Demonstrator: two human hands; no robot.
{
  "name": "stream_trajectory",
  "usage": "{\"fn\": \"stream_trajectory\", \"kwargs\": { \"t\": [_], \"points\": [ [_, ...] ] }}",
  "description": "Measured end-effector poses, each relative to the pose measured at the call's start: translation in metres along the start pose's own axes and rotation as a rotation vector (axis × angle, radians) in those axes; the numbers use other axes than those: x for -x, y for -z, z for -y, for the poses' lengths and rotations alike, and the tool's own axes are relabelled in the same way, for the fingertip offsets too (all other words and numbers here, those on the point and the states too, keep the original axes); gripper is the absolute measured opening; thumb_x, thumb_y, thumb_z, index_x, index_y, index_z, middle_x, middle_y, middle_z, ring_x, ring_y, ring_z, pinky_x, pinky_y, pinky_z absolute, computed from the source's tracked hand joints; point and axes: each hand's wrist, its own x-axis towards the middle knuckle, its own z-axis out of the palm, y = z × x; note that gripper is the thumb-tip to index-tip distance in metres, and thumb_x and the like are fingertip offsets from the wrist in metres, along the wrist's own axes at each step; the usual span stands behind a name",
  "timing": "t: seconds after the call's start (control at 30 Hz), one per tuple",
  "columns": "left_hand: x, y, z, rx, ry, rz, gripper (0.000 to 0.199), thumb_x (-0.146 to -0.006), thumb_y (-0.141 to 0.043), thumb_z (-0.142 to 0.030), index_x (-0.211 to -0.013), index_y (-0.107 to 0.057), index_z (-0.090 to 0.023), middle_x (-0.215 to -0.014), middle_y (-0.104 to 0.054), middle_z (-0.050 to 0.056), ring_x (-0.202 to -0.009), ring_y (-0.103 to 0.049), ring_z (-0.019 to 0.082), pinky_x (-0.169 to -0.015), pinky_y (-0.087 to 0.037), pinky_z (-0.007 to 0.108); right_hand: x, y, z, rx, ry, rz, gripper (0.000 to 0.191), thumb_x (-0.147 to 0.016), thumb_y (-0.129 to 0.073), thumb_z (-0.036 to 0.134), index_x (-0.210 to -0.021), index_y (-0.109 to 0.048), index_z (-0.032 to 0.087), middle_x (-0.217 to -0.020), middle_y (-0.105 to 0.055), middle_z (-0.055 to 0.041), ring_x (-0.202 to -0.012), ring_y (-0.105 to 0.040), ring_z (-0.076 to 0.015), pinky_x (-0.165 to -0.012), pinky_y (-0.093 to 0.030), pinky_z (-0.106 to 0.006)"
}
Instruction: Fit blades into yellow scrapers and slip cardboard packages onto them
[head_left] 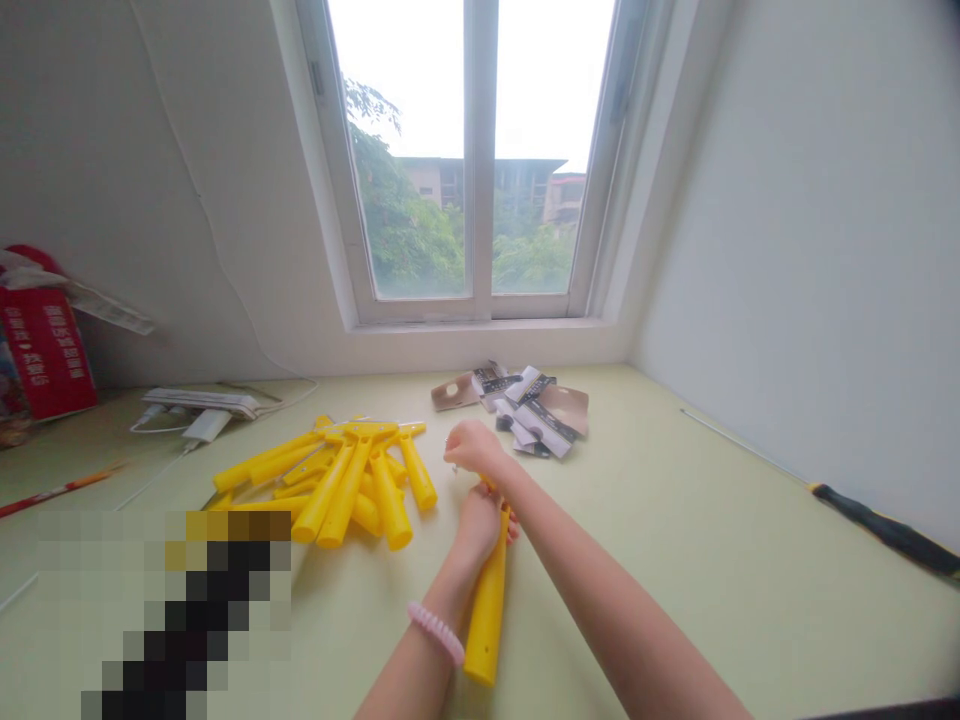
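Note:
My left hand, with a pink coiled band on its wrist, is closed around the upper part of a yellow plastic handle. The handle's hollow-looking grip points toward me, and its head is mostly hidden by my hands. Just above and beyond it, my right hand is closed in a pinch, its forearm crossing over the handle. A small shiny bit shows at its fingertips, too small to name. To the left lies a heap of similar yellow T-shaped handles, some with metal parts on their heads.
Cut cardboard and printed card pieces lie beneath the window. A long screwdriver rests by the right wall. At left are a power strip with plugs, a red pencil-like stick and a red box. A blurred-out patch covers the lower left.

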Motion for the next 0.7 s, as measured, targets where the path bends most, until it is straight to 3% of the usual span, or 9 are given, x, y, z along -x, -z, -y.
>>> {"fn": "stream_trajectory", "kwargs": {
  "t": [0.1, 0.2, 0.33, 0.53, 0.7],
  "points": [
    [0.003, 0.000, -0.003, -0.010, 0.038, 0.017, 0.017, -0.081, -0.043, -0.030, -0.074, -0.047, -0.015, -0.046, -0.049, -0.002, -0.033, -0.044, 0.010, -0.036, -0.033, 0.023, 0.009, 0.019, -0.016, -0.132, 0.010, -0.033, 0.021, -0.071, -0.057, 0.027, -0.084, -0.069, 0.016, -0.078, -0.068, -0.0035, -0.068, -0.059, -0.0123, -0.055, -0.040, -0.018],
    [0.004, 0.001, -0.007, 0.001, 0.034, 0.037, 0.012, -0.078, -0.045, -0.028, -0.075, -0.044, -0.016, -0.046, -0.050, -0.003, -0.031, -0.044, 0.009, -0.034, -0.030, 0.021, 0.023, 0.034, -0.039, -0.287, 0.004, -0.016, 0.022, -0.066, -0.061, 0.030, -0.077, -0.070, 0.014, -0.071, -0.067, -0.0033, -0.065, -0.056, -0.0129, -0.054, -0.039, -0.020],
    [0.002, 0.001, -0.007, 0.008, 0.010, 0.078, 0.015, -0.075, -0.046, -0.029, -0.076, -0.045, -0.015, -0.045, -0.050, -0.003, -0.031, -0.044, 0.010, -0.032, -0.030, 0.020, 0.041, 0.035, -0.063, -0.421, -0.001, 0.077, 0.016, -0.058, -0.064, 0.025, -0.067, -0.071, 0.014, -0.061, -0.064, -0.0026, -0.059, -0.053, -0.0132, -0.051, -0.037, -0.022],
    [-0.002, 0.002, -0.002, 0.014, 0.002, 0.097, 0.018, -0.074, -0.047, -0.032, -0.077, -0.046, -0.014, -0.044, -0.050, -0.003, -0.030, -0.044, 0.010, -0.031, -0.031, 0.020, 0.051, 0.028, -0.063, -0.423, -0.036, 0.041, 0.015, -0.058, -0.062, 0.024, -0.067, -0.071, 0.015, -0.062, -0.065, -0.0023, -0.061, -0.055, -0.0141, -0.052, -0.037, -0.022],
    [-0.005, 0.004, 0.001, 0.015, -0.003, 0.107, 0.021, -0.073, -0.048, -0.035, -0.073, -0.047, -0.014, -0.044, -0.050, -0.002, -0.030, -0.045, 0.010, -0.031, -0.031, 0.020, 0.049, 0.029, -0.062, -0.511, -0.069, 0.086, 0.012, -0.055, -0.063, 0.022, -0.063, -0.069, 0.015, -0.056, -0.062, -0.0002, -0.058, -0.053, -0.0129, -0.051, -0.036, -0.021]
  ]
}}
